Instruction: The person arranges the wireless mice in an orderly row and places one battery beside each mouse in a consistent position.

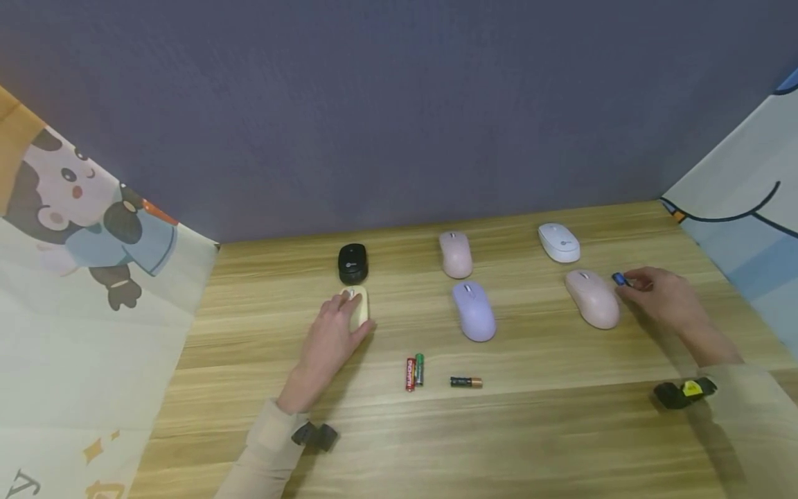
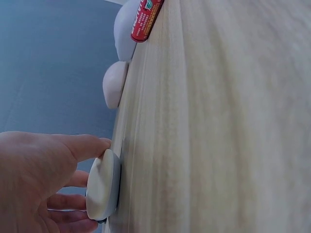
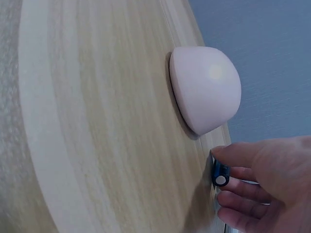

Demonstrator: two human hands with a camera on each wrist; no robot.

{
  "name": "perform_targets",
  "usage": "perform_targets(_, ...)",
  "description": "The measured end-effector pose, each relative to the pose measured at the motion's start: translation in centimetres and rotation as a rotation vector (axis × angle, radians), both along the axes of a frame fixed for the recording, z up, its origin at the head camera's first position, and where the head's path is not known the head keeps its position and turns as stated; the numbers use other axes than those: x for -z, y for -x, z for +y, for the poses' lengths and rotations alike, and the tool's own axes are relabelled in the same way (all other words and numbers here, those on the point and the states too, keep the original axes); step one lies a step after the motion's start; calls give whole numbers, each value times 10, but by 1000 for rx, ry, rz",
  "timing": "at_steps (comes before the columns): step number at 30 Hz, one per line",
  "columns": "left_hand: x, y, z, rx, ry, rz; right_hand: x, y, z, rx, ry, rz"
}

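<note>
My left hand [image 1: 328, 334] holds a pale yellow computer mouse [image 1: 359, 313] on the table, thumb on its near right side and fingers over its top and far side. In the left wrist view the yellow mouse [image 2: 102, 187] sits between thumb and fingers. A black mouse [image 1: 353, 264] stands just behind it. Over at the right, my right hand [image 1: 668, 299] pinches a small blue battery [image 1: 621, 279] between thumb and fingers, close over the tabletop. The battery [image 3: 221, 172] shows its pale end in the right wrist view. Beside that hand is a pink mouse [image 1: 593, 299].
A purple mouse [image 1: 474, 311] lies mid-table, with another pink mouse [image 1: 456, 255] behind it. Farther right at the back is a white mouse [image 1: 559, 242]. Nearer me lie a red battery [image 1: 410, 374], a green battery [image 1: 420, 369] and a black-and-copper battery [image 1: 466, 382]. A dark partition [image 1: 399, 118] closes off the back.
</note>
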State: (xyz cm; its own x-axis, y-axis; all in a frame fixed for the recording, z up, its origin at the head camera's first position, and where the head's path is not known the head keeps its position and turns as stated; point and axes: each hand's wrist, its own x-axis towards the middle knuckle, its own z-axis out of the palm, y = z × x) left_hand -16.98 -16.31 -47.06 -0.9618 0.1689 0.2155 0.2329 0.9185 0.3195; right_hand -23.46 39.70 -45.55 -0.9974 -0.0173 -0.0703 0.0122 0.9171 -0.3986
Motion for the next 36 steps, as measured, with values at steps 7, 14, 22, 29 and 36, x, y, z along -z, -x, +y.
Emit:
perform_targets(7,0,1,1,-8,7,-10,2,5,0,18,-21,-21)
perform_targets(14,-2,0,1,-16,12,-24,-1,10,-1,-9,-45,-28)
perform_targets(22,-2,0,1,-19,3,-31,-6,21,-4,-24,-11,-42)
perform_targets(29,-2,0,1,-19,1,-34,-4,35,-5,11,37,-84)
perform_targets(36,-3,1,2,-25,-6,-51,-3,44,-9,54,111,-110)
